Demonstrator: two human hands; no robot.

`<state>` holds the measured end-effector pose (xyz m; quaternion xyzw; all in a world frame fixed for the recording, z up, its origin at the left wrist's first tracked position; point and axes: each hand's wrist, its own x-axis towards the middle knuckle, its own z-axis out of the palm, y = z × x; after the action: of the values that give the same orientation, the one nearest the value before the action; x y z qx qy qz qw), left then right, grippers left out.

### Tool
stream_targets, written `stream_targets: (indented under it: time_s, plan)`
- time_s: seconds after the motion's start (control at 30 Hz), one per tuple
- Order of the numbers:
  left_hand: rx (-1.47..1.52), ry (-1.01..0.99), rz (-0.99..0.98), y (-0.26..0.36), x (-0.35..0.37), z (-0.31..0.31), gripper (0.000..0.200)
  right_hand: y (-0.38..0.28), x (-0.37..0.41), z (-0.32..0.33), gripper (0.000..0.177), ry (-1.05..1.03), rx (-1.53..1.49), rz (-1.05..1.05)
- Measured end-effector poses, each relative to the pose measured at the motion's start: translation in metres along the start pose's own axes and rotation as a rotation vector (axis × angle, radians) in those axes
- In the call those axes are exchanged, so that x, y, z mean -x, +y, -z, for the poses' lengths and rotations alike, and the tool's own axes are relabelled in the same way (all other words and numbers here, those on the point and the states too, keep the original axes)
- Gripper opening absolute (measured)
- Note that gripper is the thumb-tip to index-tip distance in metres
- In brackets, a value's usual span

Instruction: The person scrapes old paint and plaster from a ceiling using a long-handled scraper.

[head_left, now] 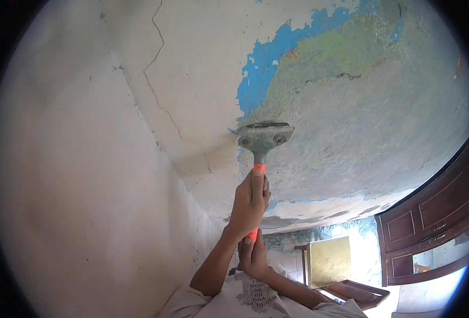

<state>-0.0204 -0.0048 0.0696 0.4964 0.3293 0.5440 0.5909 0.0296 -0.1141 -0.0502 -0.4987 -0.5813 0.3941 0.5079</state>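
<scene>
My left hand [250, 204] is closed around the upper part of the red handle of a paint scraper [263, 142], its thumb lying along the handle. Below it, my right hand [253, 257] grips the handle's lower end. The scraper's wide grey metal head carries two screws, and its dark blade edge is against the painted wall [340, 138]. Around the head, white paint borders a strip of blue paint [258, 79], a greenish patch and bare grey plaster.
A thin crack [155, 90] runs through the white paint at upper left. A second white wall [86, 185] meets it at a corner. Lower right are a dark wooden cabinet [430, 201], a yellowish panel [330, 261] and a brown-framed piece of furniture [359, 293].
</scene>
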Motion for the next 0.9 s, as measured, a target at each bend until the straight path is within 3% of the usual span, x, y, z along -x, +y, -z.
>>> stream_targets:
  time_s: [0.17, 0.43, 0.9]
  plan:
    - [-0.010, 0.001, 0.052, 0.017, 0.002, -0.001, 0.049, -0.013, -0.003, -0.001, 0.032, 0.001, -0.049, 0.005]
    - [-0.085, 0.044, -0.039, 0.010, -0.004, -0.006, 0.048, -0.014, -0.007, 0.005, 0.038, 0.016, -0.005, 0.049]
    - [-0.066, 0.014, 0.066, 0.005, 0.002, -0.005, 0.047, -0.010, -0.002, 0.009, 0.037, -0.001, -0.046, 0.052]
